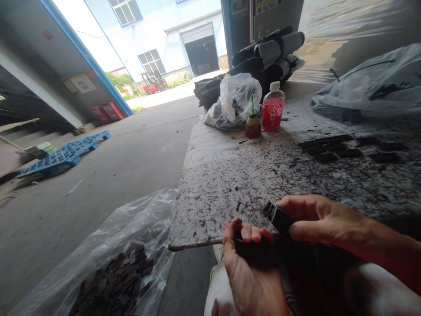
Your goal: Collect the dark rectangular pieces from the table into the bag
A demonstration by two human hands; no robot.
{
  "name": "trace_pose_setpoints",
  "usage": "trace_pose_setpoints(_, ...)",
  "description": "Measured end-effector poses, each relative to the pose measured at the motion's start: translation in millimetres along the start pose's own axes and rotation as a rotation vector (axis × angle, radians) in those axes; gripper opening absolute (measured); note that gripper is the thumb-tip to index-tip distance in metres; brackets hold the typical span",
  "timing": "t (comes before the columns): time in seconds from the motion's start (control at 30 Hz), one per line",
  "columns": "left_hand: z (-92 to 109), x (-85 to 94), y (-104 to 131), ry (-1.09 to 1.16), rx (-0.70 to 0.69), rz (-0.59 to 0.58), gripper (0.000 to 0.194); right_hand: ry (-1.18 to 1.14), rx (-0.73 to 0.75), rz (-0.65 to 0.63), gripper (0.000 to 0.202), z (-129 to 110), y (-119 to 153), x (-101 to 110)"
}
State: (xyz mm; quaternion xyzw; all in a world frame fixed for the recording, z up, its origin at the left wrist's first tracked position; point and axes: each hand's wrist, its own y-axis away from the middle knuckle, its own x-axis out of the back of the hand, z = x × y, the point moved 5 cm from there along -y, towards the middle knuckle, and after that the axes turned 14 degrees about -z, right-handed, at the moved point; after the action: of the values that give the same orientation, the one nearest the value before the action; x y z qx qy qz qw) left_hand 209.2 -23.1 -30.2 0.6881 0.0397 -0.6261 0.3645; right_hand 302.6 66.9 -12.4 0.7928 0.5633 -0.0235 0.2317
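Note:
My right hand [315, 219] grips a small stack of black rectangular pieces [279, 218] between thumb and fingers, just over the table's front edge. One end of that stack looks notched. Below and to the left, palm up, my left hand [246, 272] has its fingers curled over a dark black piece [255, 251]. Deep shadow hides most of this piece, so its exact shape cannot be made out. Several flat black strips [332, 145] lie in loose rows at the table's right side.
Black trimmings litter the table [197, 175]. A red-labelled bottle [273, 109], a brown oiler with a green spout [252, 125] and a plastic bag [235, 98] stand at the back. Black pieces [115, 281] fill a clear bag at lower left. A blue pallet [66, 153] lies beyond.

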Motion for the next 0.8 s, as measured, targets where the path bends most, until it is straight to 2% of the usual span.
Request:
trace_pose_setpoints(0.13,2,-1.2,-2,0.024,-0.007,-0.07,0.039,0.02,0.018,-0.006,0.04,7,-3,4)
trace_pose_setpoints(0.3,6,1.3,-2,-0.031,-0.043,-0.052,0.041,0.03,0.006,0.013,0.043,10,-3,4)
trace_pose_setpoints(0.47,7,-0.6,1,-0.016,-0.041,-0.023,0.044,0.029,0.003,0.006,0.038,7,-1,3)
trace_pose_setpoints(0.6,7,-6.3,1,0.01,-0.065,-0.077,0.045,0.021,0.01,-0.031,0.032,1,0,-2)
trace_pose_setpoints(0.8,12,-7.6,4,-0.07,-0.131,-0.128,0.043,0.02,0.026,-0.045,0.022,-6,1,-7)
